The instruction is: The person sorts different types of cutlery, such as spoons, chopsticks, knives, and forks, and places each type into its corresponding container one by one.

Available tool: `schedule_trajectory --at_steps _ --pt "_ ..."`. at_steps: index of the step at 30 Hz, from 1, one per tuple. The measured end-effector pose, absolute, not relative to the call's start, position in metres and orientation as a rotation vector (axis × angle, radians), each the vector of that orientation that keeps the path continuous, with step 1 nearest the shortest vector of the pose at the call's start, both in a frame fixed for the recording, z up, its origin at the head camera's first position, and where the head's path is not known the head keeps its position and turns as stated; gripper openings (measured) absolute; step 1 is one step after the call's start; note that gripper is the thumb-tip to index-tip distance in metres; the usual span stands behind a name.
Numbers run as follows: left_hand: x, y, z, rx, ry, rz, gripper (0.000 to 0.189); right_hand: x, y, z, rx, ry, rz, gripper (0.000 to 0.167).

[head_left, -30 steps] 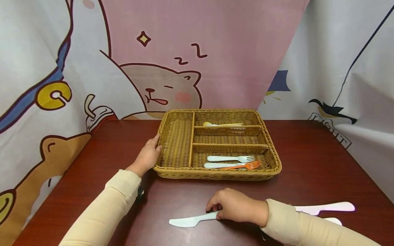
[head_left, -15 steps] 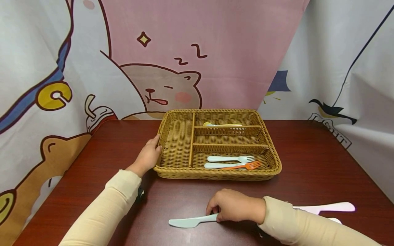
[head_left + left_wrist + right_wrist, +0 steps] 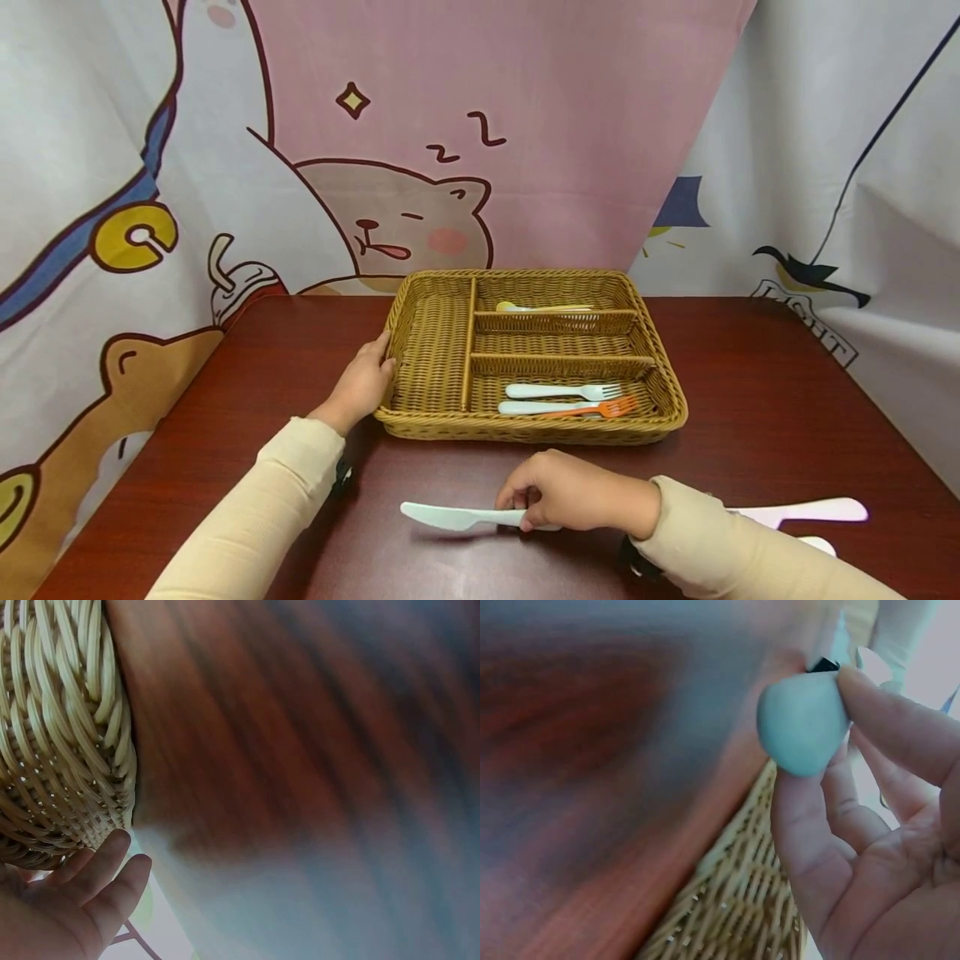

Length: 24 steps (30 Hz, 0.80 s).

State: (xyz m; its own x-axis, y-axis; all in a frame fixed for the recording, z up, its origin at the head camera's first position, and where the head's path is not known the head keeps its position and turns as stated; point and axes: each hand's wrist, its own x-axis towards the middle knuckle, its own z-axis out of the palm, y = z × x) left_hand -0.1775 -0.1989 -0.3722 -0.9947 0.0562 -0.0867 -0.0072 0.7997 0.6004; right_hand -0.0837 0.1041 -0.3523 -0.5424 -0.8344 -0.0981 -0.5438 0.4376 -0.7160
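Observation:
My right hand (image 3: 581,492) pinches a pale mint table knife (image 3: 450,517) by its handle, just above the table in front of the basket. The blade points left. In the right wrist view the rounded handle end (image 3: 802,724) sits between thumb and fingers. My left hand (image 3: 362,382) rests against the left side of a divided wicker basket (image 3: 525,429). In the left wrist view, its fingers (image 3: 120,889) lie fairly straight beside the woven wall. Inside the basket's front compartment lie two pale forks (image 3: 562,391) and an orange fork (image 3: 618,407).
A yellow-ended utensil (image 3: 543,309) lies in the rear right compartment. A pale pink knife (image 3: 817,510) lies on the table by the right sleeve, with a white rounded utensil end (image 3: 819,545) below it. A printed curtain (image 3: 570,142) hangs behind the dark red table (image 3: 750,375).
The mint knife has come up off the tabletop in my right hand and shifted slightly left, its blade tip higher. My left hand stays at the basket.

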Motion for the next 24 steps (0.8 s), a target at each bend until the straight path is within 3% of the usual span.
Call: schedule_trajectory --at_steps 24 --pt "-0.177 -0.197 -0.372 0.057 2.931 0.946 0.057 -0.109 0.078 -0.322 -0.721 2.119 -1.626 0.028"
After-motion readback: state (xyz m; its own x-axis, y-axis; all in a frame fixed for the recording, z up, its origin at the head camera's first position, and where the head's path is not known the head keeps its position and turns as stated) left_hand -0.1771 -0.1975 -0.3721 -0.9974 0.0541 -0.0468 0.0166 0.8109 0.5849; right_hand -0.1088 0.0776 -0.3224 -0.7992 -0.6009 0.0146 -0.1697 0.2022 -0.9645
